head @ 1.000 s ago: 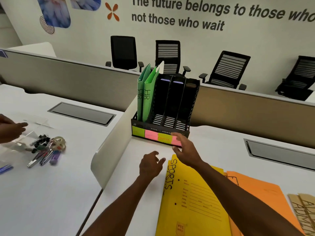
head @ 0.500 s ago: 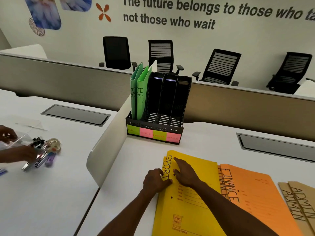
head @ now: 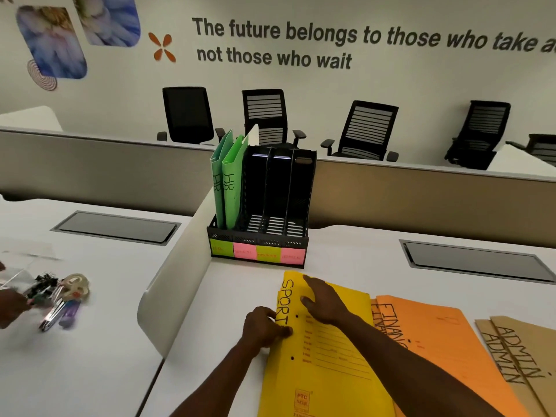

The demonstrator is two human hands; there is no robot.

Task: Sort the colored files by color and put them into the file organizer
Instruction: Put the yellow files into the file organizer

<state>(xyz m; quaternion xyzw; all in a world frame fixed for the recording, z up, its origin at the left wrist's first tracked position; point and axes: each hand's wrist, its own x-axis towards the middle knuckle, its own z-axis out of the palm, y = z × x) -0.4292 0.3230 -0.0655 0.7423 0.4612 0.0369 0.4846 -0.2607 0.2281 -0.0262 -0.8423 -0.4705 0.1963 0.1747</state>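
Observation:
Yellow files marked SPORTS lie flat on the white desk before me. My left hand pinches their left edge, thumb on top. My right hand presses flat on the top yellow file, fingers spread. To the right lie orange FINANCE files and brown ADMIN files. The black file organizer stands beyond, with two green HR files upright in its leftmost slot. Its other three slots hold nothing. Coloured sticky labels line its front.
A white curved divider runs along the left of my desk. On the neighbouring desk lie stationery items, and another person's hand reaches in there. Cable hatches sit in both desks. Black office chairs stand behind the partition.
My right hand left the organizer's front and came down onto the yellow file. My left hand moved to the file's left edge and took hold of it.

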